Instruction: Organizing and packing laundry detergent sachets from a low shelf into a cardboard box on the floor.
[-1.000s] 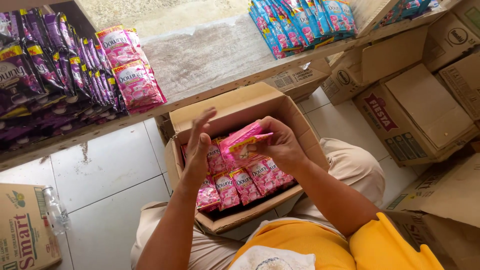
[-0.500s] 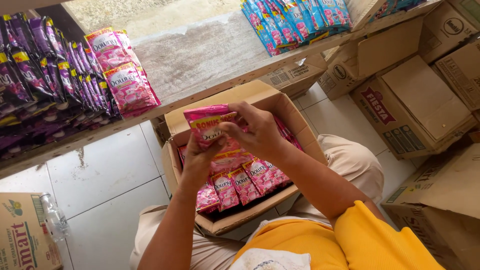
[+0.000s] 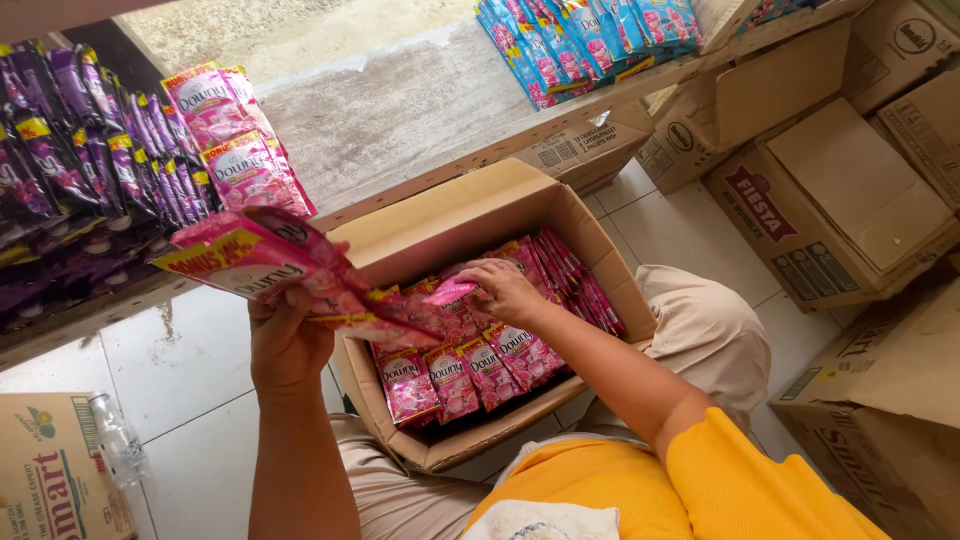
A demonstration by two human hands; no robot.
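Since half a second ago, the left hand (image 3: 288,340) has swung its bundle of pink sachets (image 3: 270,262) from above the cardboard box (image 3: 480,225) out toward 10 o'clock, near the shelf (image 3: 400,110); its fingers are closed around the bundle. Right hand (image 3: 505,290) has dropped into the box, fingers curled and pinching a loose pink sachet (image 3: 452,291) atop the packed pink rows (box resting on the person's lap). Stocked pink sachets (image 3: 235,150) stand at 11 o'clock, purple sachets (image 3: 70,150) at 9, blue sachets (image 3: 590,40) at 1. Step in hand, as judged: transferring sachets from box to shelf; next calls for setting the bundle upright beside the stocked pink ones.
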